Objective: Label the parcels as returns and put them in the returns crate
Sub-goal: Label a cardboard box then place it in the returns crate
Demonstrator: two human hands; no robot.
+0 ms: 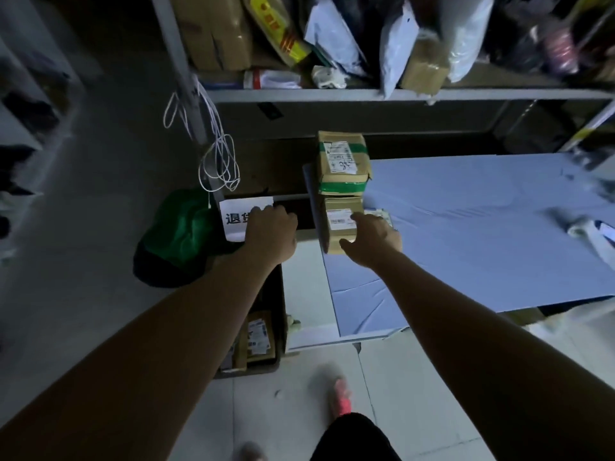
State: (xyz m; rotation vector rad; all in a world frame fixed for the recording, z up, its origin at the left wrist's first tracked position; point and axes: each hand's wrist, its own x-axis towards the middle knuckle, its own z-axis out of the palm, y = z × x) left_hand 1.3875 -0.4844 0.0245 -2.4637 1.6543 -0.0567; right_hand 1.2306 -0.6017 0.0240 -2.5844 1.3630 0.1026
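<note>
Right hand spans the small cardboard parcel at the left edge of the blue-covered table, thumb at its near end; whether the grip has closed cannot be told. Left hand curls over the white sign on the returns crate. The box looks stiff and probably light, so pinching its long sides should carry it.

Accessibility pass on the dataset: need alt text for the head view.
A person's right hand grasps a small brown cardboard parcel on a pale blue table, in front of a larger green-taped cardboard parcel. The left hand holds the far rim of a dark crate, at its white paper sign.
</note>
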